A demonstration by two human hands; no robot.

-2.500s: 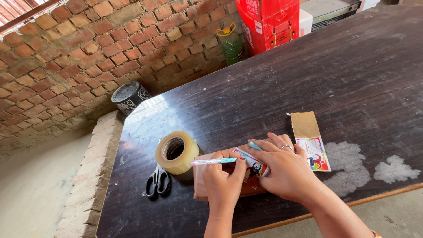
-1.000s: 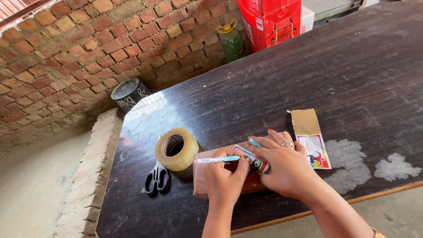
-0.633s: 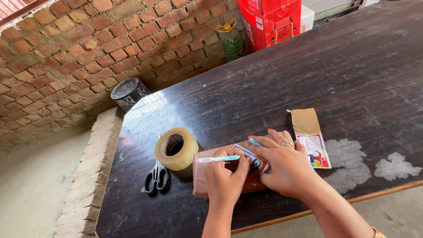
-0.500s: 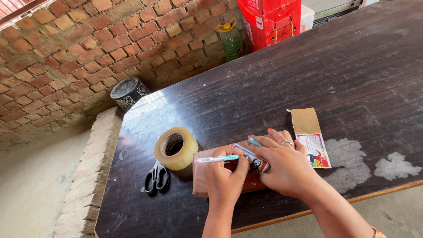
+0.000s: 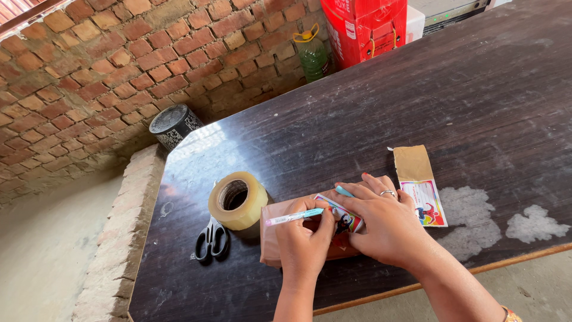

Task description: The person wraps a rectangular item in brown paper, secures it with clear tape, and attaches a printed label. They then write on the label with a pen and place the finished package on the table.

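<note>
Far left there's a pair of black scissors (image 5: 211, 240) lying flat on the dark table (image 5: 357, 107), with a roll of tape (image 5: 238, 200) just beside them. Next over, the left hand (image 5: 304, 245) is closed around a pen (image 5: 294, 217), tip on a colourful label (image 5: 339, 218) stuck on a brown-wrapped parcel (image 5: 269, 241). The right hand (image 5: 384, 223) lies flat, fingers spread, pinning that label down. Sticker sheet (image 5: 419, 186) off to the right.

Brown parcel (image 5: 271, 241), colourful label (image 5: 341, 216), black scissors (image 5: 210, 240), beige tape roll (image 5: 238, 201)
</note>
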